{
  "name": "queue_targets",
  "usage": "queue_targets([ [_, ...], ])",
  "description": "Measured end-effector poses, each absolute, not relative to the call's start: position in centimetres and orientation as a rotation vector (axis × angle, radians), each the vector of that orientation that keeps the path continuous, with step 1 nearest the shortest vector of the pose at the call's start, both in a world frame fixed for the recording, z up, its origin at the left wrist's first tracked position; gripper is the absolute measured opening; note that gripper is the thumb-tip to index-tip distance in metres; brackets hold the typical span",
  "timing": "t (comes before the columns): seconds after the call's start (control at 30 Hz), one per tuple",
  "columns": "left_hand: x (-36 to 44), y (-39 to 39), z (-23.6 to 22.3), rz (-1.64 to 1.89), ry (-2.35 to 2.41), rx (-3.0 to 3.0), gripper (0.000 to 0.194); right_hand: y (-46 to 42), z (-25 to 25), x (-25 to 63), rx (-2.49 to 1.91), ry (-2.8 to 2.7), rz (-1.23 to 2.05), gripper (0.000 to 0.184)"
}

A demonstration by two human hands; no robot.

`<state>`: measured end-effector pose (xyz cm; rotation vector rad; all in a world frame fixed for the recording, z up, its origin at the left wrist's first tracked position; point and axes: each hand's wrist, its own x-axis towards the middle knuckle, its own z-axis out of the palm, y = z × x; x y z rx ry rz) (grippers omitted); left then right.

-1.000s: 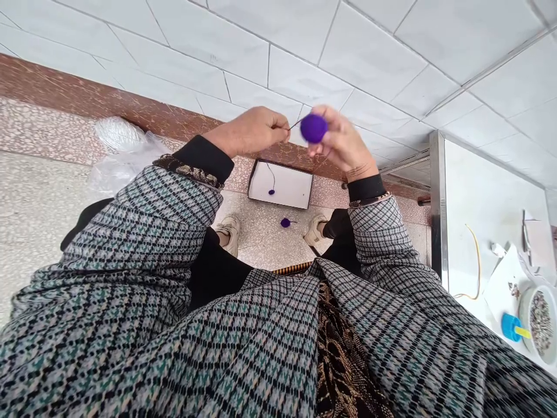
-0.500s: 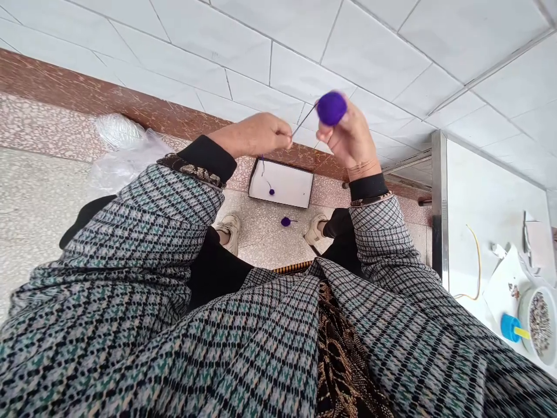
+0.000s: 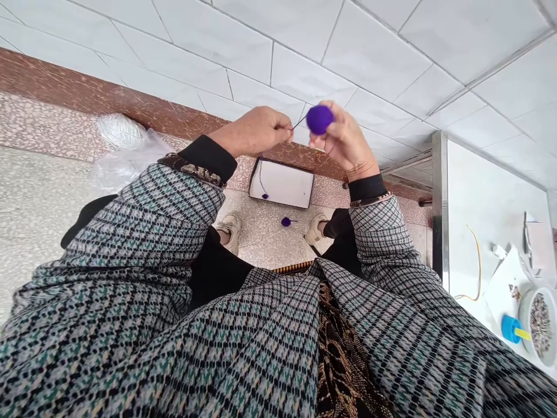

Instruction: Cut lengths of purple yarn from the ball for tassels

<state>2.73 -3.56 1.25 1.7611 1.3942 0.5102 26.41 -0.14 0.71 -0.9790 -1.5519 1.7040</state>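
Observation:
A round ball of purple yarn [image 3: 320, 119] is held up in the fingers of my right hand [image 3: 347, 142]. From its left side a short, dark strand of yarn [image 3: 298, 123] runs to my left hand [image 3: 261, 130], whose fingers are pinched on it. Below my left hand hangs more yarn [image 3: 261, 174], reaching down to a tiny purple ball [image 3: 265, 196] over the white box lid [image 3: 285, 184]. A small purple ball with a short tail [image 3: 286, 222] lies on the floor between my shoes.
Clear plastic bags [image 3: 124, 148] lie on the floor at left by the wall. At right, a white table [image 3: 463, 203] bears a yellow cord [image 3: 478, 255], a blue-and-yellow object [image 3: 513, 329] and a bowl [image 3: 527, 316] of small dark-and-pale pieces.
The yarn ball in my right hand has moved left and slightly down, nearer my left hand, shortening the strand between. The tiny hanging ball has shifted a little left and down.

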Motion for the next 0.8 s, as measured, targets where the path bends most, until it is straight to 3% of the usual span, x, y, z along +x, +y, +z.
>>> queue_targets([
  [0.2, 3.9, -4.5, 1.7, 0.357, 1.070, 1.832, 0.017, 0.8, -0.7, 26.0, -1.261, -1.506, 1.546, 0.028],
  [0.33, 2.8, -4.4, 2.4, 0.538, 1.200, 1.814, 0.019, -0.2, -0.6, 26.4, -1.132, -1.939, 1.767, 0.048],
  [0.43, 2.2, -3.9, 2.1, 0.528, 1.379, 1.787, 0.020, -0.3, 0.3, 26.8, -0.915, -1.819, 1.867, 0.059],
  [0.57, 3.3, -3.9, 1.1, 0.314, 1.183, 1.836, 0.019, 0.8, 0.6, 26.8, -0.976, -1.442, 1.541, 0.044],
  [0.67, 4.0, -4.4, 1.3, 0.314, 0.991, 1.854, 0.018, 1.1, -0.3, 26.6, -1.248, -1.465, 1.524, 0.035],
  [0.8, 3.0, -4.5, 2.5, 0.500, 1.152, 1.852, 0.020, 0.1, -0.7, 26.5, -1.172, -1.902, 1.820, 0.051],
])
